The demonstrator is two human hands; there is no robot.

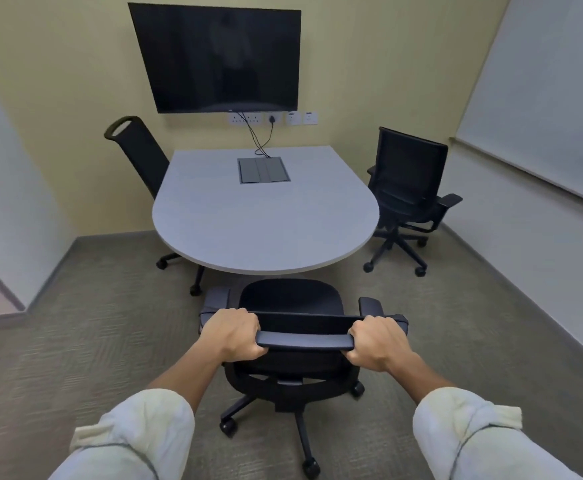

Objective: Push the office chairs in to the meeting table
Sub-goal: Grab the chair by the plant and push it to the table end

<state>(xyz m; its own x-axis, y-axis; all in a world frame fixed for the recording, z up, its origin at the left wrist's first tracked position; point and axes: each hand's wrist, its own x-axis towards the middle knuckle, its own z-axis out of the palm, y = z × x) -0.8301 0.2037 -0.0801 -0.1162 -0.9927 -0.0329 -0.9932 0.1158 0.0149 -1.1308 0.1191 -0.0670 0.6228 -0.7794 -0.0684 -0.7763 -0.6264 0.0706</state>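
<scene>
Office chair [288, 299], black padded seat, before rounded grey table [265, 216]

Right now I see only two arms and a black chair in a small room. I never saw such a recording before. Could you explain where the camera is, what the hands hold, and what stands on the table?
There is no machine here. A person wears one wide-angle camera on the head, looking forward and down, so you see their own arms in rolled pale sleeves.

The left hand and the right hand each have a closed grip on the top bar of the near black swivel office chair, one at each end. Its seat faces the pale grey rounded meeting table and is not yet under it.

The tabletop carries only a built-in grey cable box, with black cables running up to the wall sockets under the dark wall screen.

A slim black chair stands at the table's left side, and a black mesh armchair stands apart on the right.
</scene>
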